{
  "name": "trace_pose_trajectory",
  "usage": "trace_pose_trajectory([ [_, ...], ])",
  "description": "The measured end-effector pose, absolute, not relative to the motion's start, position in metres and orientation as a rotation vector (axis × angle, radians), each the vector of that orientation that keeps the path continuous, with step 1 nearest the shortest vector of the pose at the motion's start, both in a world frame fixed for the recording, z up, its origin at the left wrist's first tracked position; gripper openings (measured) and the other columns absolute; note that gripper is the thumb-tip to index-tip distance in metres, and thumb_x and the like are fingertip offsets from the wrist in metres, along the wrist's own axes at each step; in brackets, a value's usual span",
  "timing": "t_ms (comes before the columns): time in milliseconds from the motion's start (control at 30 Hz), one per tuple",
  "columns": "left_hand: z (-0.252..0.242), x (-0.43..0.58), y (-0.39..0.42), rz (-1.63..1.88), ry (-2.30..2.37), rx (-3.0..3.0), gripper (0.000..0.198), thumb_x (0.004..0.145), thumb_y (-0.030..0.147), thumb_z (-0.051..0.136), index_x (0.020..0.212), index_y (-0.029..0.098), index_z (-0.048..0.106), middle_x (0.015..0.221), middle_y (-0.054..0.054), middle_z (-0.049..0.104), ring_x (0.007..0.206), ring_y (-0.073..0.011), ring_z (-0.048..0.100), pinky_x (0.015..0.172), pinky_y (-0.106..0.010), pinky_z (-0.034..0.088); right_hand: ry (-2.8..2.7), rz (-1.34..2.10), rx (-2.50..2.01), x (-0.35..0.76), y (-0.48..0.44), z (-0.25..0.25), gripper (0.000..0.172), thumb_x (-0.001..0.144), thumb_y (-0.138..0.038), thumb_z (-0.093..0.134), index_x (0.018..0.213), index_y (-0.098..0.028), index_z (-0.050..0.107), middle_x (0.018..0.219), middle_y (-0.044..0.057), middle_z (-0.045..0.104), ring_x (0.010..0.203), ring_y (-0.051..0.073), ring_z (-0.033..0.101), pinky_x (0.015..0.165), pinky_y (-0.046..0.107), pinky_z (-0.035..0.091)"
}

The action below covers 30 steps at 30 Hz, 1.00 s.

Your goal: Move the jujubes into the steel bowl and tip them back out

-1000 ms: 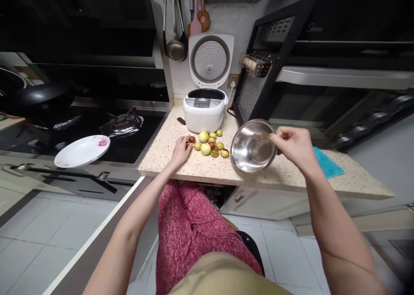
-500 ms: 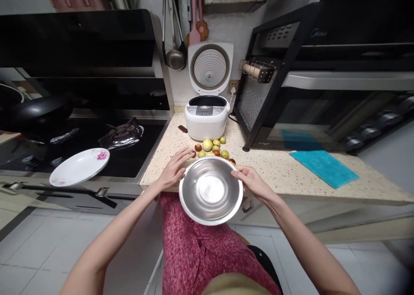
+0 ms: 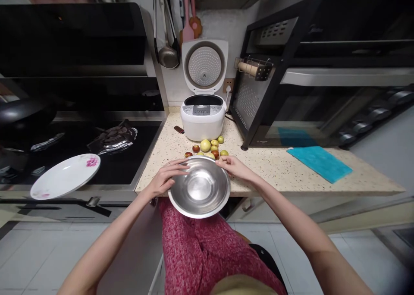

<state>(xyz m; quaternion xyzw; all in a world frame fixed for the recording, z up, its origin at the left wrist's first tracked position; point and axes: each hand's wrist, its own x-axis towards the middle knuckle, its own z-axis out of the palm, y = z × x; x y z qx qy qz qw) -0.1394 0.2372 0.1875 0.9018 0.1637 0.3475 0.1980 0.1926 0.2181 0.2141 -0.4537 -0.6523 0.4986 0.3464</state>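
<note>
A shiny metal bowl, hollow side up, is held at the counter's front edge, partly over my lap. My right hand is closed on its upper right rim. My left hand is open, its fingers stretched over the bowl's upper left rim. Just behind the bowl lies a cluster of green and red-brown jujubes with one larger pale yellow-green fruit. The bowl's rim hides some of them. Behind the fruit stands a white rice cooker with its lid raised.
On the left, a white floral plate rests at the front of the black stove. A rack with an oven stands on the right. In front of it lies a blue cloth. Utensils, including a ladle, hang behind.
My left hand has gone from the counter beside the jujubes to over the bowl's rim. The bowl has shifted slightly left and up, and my right hand sits further up its rim.
</note>
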Motion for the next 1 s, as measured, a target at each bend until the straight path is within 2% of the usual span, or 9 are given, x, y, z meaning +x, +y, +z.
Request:
trace_pose_trajectory([
  [67, 0.186, -0.139, 0.239, 0.974, 0.446, 2.533, 0.069, 0.104, 0.069, 0.028, 0.125, 0.022, 0.074, 0.132, -0.014, 0.073, 0.142, -0.0345, 0.054, 0.117, -0.057, 0.044, -1.702, 1.060, -1.290, 0.206, 0.219, 0.218, 0.055, 0.085, -0.074, 0.063, 0.073, -0.021, 0.054, 0.060, -0.004, 0.051, 0.051, 0.013, 0.047, 0.052, 0.026, 0.036],
  [167, 0.184, -0.140, 0.240, 0.977, 0.425, 2.547, 0.069, 0.104, 0.069, 0.028, 0.126, 0.023, 0.073, 0.131, -0.014, 0.073, 0.142, -0.0340, 0.055, 0.117, -0.056, 0.044, -1.666, 0.519, -1.431, 0.227, 0.215, 0.218, 0.042, 0.094, -0.059, 0.058, 0.075, -0.021, 0.055, 0.068, 0.001, 0.060, 0.063, 0.018, 0.055, 0.061, 0.030, 0.041],
  [267, 0.184, -0.140, 0.240, 0.954, 0.417, 2.566, 0.069, 0.104, 0.069, 0.026, 0.132, 0.024, 0.070, 0.135, -0.013, 0.071, 0.142, -0.0332, 0.055, 0.117, -0.056, 0.044, -1.684, 0.225, -1.507, 0.239, 0.205, 0.207, 0.028, 0.099, -0.044, 0.052, 0.088, -0.021, 0.062, 0.086, 0.008, 0.070, 0.078, 0.024, 0.063, 0.072, 0.035, 0.047],
  [367, 0.183, -0.140, 0.239, 0.937, 0.423, 2.575, 0.069, 0.104, 0.069, 0.026, 0.135, 0.025, 0.068, 0.138, -0.013, 0.069, 0.142, -0.0331, 0.055, 0.117, -0.056, 0.045, -1.768, 0.210, -1.473, 0.237, 0.196, 0.191, 0.027, 0.101, -0.041, 0.049, 0.111, -0.023, 0.067, 0.111, 0.013, 0.072, 0.102, 0.031, 0.066, 0.089, 0.045, 0.051],
  [467, 0.183, -0.141, 0.239, 0.937, 0.422, 2.572, 0.067, 0.104, 0.068, 0.027, 0.138, 0.025, 0.067, 0.140, -0.013, 0.068, 0.143, -0.0338, 0.054, 0.119, -0.058, 0.043, -1.872, 0.244, -1.403, 0.228, 0.191, 0.182, 0.030, 0.105, -0.038, 0.045, 0.122, -0.025, 0.066, 0.120, 0.013, 0.071, 0.114, 0.032, 0.064, 0.099, 0.049, 0.050],
  [667, 0.183, -0.143, 0.236, 0.888, 0.432, 2.566, 0.069, 0.103, 0.070, 0.028, 0.143, 0.026, 0.062, 0.148, -0.013, 0.062, 0.148, -0.0350, 0.048, 0.121, -0.062, 0.040, -1.955, 0.193, -1.373, 0.216, 0.191, 0.181, 0.022, 0.103, -0.032, 0.051, 0.117, -0.024, 0.066, 0.113, 0.013, 0.069, 0.108, 0.032, 0.063, 0.095, 0.048, 0.052],
  [833, 0.188, -0.144, 0.231, 0.840, 0.463, 2.526, 0.070, 0.101, 0.074, 0.031, 0.147, 0.029, 0.058, 0.155, -0.013, 0.055, 0.152, -0.0364, 0.041, 0.122, -0.065, 0.037, -2.021, 0.212, -1.360, 0.220, 0.193, 0.185, 0.028, 0.100, -0.028, 0.052, 0.124, -0.024, 0.065, 0.114, 0.014, 0.063, 0.107, 0.033, 0.062, 0.093, 0.049, 0.054],
  [1000, 0.192, -0.142, 0.231, 0.847, 0.496, 2.471, 0.071, 0.099, 0.077, 0.029, 0.144, 0.032, 0.060, 0.157, -0.011, 0.053, 0.153, -0.0372, 0.040, 0.123, -0.066, 0.036, -1.968, 0.308, -1.163, 0.213, 0.199, 0.216, 0.023, 0.100, -0.031, 0.057, 0.119, -0.025, 0.069, 0.113, 0.012, 0.063, 0.107, 0.030, 0.063, 0.090, 0.046, 0.056],
])
